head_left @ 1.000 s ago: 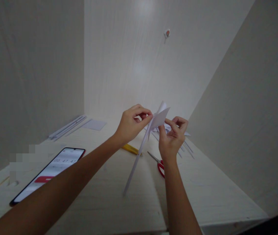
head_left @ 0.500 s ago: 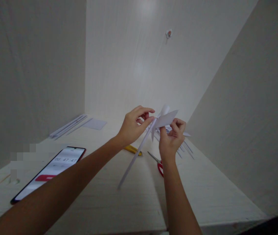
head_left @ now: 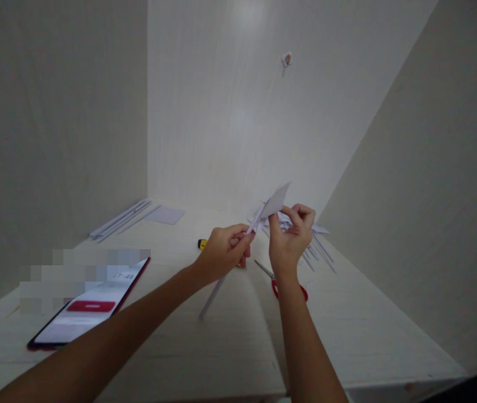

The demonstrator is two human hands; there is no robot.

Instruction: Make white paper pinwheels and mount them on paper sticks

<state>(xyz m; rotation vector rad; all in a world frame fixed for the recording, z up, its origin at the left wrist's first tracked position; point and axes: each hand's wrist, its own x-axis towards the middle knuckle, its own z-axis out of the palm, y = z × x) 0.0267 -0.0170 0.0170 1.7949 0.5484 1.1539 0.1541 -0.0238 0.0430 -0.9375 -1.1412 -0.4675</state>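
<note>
My left hand [head_left: 224, 253] is closed round a thin white rolled-paper stick [head_left: 211, 296] that slants down to the desk. At the stick's top sits a folded white paper piece [head_left: 275, 200], and my right hand [head_left: 289, 238] pinches its lower edge between thumb and fingers. Both hands hover above the middle of the pale wooden desk [head_left: 205, 347]. Red-handled scissors [head_left: 278, 282] lie just below my right wrist. A yellow tool [head_left: 201, 244] shows partly behind my left hand.
A phone [head_left: 91, 305] with a lit screen lies at the left. Several thin paper sticks [head_left: 320, 252] lie beyond my right hand, more sticks and a paper sheet [head_left: 165, 214] at the back left. Walls close in on three sides.
My left hand has slid down the stick from its top toward the middle. The paper piece has tilted more upright while the right hand kept its pinch.
</note>
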